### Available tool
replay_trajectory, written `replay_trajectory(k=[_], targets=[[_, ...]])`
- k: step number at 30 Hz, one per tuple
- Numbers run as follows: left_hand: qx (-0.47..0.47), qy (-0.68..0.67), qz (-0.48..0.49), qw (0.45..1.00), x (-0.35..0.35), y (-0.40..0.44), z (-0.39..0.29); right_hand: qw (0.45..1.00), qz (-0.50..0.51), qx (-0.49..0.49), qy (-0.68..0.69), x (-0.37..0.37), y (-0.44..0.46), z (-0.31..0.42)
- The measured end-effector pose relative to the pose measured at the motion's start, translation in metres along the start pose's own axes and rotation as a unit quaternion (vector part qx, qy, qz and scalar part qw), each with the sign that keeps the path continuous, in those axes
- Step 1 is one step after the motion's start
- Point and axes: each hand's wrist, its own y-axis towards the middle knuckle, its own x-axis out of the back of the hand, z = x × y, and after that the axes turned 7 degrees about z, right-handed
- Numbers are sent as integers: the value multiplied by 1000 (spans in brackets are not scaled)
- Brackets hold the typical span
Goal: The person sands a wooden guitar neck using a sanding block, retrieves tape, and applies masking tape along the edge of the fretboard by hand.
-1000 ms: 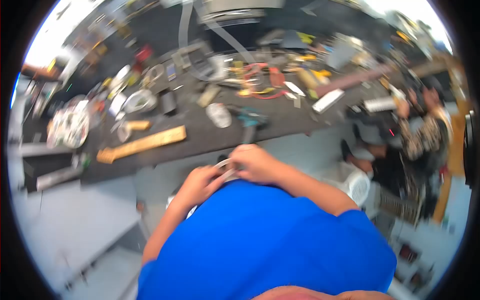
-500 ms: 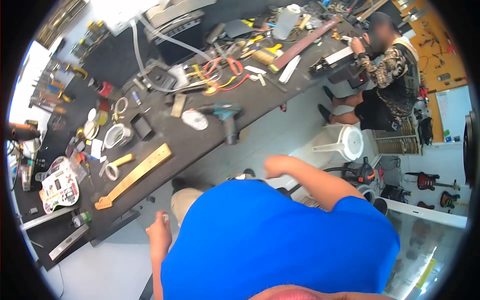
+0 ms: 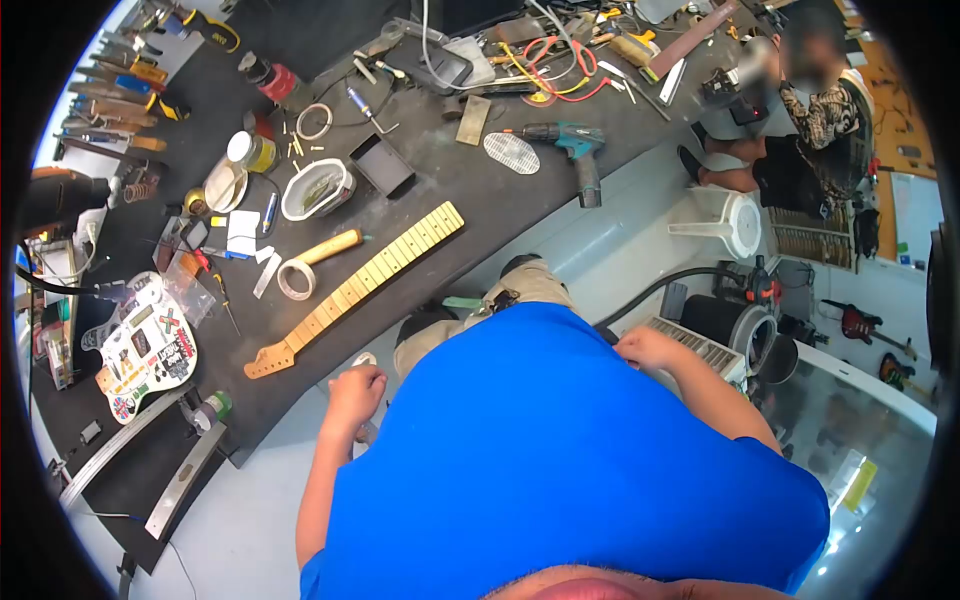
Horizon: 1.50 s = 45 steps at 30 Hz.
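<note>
— How is the scene lit?
— Brightly; the upper-left edge is washed out by glare.
— Is anything distorted?
— Outer lines are bowed, corners blacked out; another person's head (image 3: 812, 48) is blurred.

Guitar neck (image 3: 355, 293): pale wood, dark fret lines, fretted face up, headstock w/ row of small holes. Lies diag. on surface (image 3: 435, 175) nr front edge, headstock lower L in view, other end upper R. Small pale item (image 3: 366, 357) at L hand (image 3: 355, 397): partly hidden, ID unclear, can't tell if gripped.
</note>
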Motion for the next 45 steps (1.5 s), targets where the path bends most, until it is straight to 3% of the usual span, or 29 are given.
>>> replay_trajectory(k=[4, 10, 13, 18, 23, 25, 30, 34, 38, 40, 42, 45], targets=[[28, -30, 27, 999, -5, 4, 16, 992, -96, -12, -81, 18, -16, 58], [40, -156, 14, 987, -68, -10, 25, 981, -43, 6, -190, 29, -23, 84], [42, -303, 96, 947, -74, -30, 0, 982, -40, -2, -183, 22, -29, 79], [-5, -404, 119, 907, -91, -26, -1, 973, -118, 34, -195, 13, -12, 66], [60, -404, 209, 889, -56, -42, -36, 941, -148, 74, -294, 22, -15, 99], [31, -427, 248, 869, -59, -47, -35, 935, -137, 68, -321, 26, -18, 105], [70, -390, 189, 899, -56, -60, -44, 937, -137, 46, -319, 27, -25, 108], [109, -133, 132, 976, -54, -34, -61, 914, -146, 72, -373, 29, -31, 104], [2, -378, 115, 919, -93, -14, -22, 903, -91, 22, -420, 37, -8, 56], [35, -461, 139, 875, -89, -24, -30, 903, -69, -23, -424, 39, -9, 54], [-7, -334, 94, 938, -93, -18, -27, 914, -75, -74, -392, 29, -12, 54], [-46, -260, 49, 963, -94, -16, -36, 925, -50, -103, -362, 26, -17, 55]])
